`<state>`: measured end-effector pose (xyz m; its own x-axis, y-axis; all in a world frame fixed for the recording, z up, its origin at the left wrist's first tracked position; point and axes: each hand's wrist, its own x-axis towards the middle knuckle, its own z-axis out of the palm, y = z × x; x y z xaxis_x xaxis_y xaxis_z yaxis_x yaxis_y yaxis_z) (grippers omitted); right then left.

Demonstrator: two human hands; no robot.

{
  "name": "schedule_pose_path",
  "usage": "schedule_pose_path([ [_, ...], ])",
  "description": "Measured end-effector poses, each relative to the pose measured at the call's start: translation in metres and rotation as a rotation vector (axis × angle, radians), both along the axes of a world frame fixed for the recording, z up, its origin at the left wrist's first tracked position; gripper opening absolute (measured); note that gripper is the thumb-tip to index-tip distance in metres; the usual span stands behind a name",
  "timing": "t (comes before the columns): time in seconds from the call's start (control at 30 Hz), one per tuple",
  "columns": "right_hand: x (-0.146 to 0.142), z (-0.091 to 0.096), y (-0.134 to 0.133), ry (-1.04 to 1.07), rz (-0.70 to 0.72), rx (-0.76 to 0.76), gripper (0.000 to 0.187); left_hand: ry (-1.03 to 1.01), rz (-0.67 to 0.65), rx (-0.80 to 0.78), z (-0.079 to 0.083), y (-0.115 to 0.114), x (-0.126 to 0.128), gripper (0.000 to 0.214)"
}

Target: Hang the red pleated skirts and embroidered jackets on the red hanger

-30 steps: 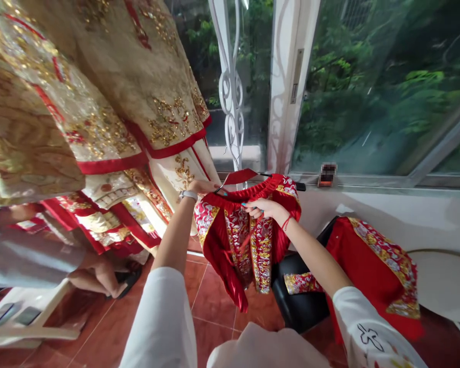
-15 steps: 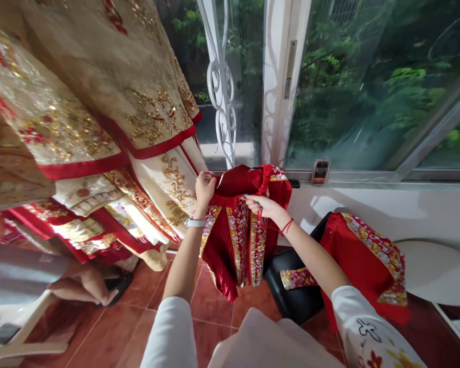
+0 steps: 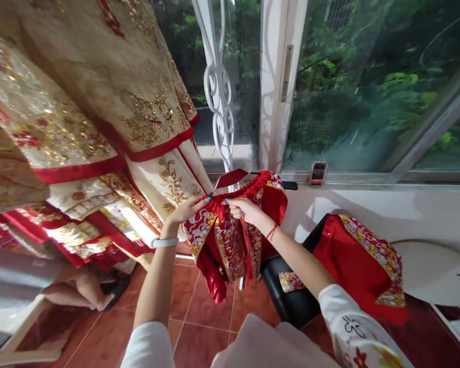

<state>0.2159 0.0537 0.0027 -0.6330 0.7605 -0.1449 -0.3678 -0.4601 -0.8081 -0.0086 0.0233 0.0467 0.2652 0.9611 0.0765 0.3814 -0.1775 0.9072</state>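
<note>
A red embroidered skirt with gold and white panels hangs from a clip hanger in front of the window. My left hand pinches the skirt's waistband at its left side. My right hand is closed on the waistband just beside it, a red cord round the wrist. Both hands sit close together at the top of the skirt, and its pleats fall below them toward the floor.
Cream and gold robes with red trim hang at the left. A second red garment lies over a black stool. A white round table stands at right. Another person's legs show at lower left. The floor is red tile.
My left hand came down from the hanger's top to the waistband's left side. The skirt's waist is bunched between both hands, and the view shifted slightly.
</note>
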Motion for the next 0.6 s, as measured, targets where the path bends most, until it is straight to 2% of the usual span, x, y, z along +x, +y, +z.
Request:
schedule_pose_path([
  [0.07, -0.010, 0.001, -0.001, 0.033, -0.017, 0.045, 0.022, 0.005, 0.024, 0.027, -0.001, -0.005, 0.008, 0.039],
  [0.2, -0.004, -0.016, -0.006, -0.051, -0.045, -0.037, 0.025, 0.046, 0.124, 0.127, 0.000, -0.008, 0.014, 0.038],
  [0.33, 0.015, -0.030, -0.010, -0.028, 0.054, -0.085, 0.027, 0.072, 0.132, 0.142, 0.000, -0.001, 0.009, 0.034],
  [0.4, 0.024, -0.030, -0.008, 0.002, 0.105, -0.107, 0.030, 0.037, 0.212, 0.251, -0.007, -0.008, 0.014, 0.025],
  [0.47, 0.031, -0.029, -0.005, 0.008, 0.128, -0.136, 0.031, -0.023, 0.462, 0.458, -0.023, -0.028, 0.030, 0.018],
  [0.53, 0.038, -0.027, -0.002, -0.001, 0.134, -0.160, 0.032, -0.079, 0.747, 0.624, -0.048, -0.055, 0.062, 0.016],
  [0.57, 0.040, -0.026, -0.002, -0.008, 0.136, -0.171, 0.032, -0.098, 0.826, 0.655, -0.063, -0.068, 0.082, 0.014],
  [0.6, 0.041, -0.026, -0.002, -0.019, 0.139, -0.184, 0.033, -0.096, 0.764, 0.628, -0.078, -0.080, 0.103, 0.013],
])
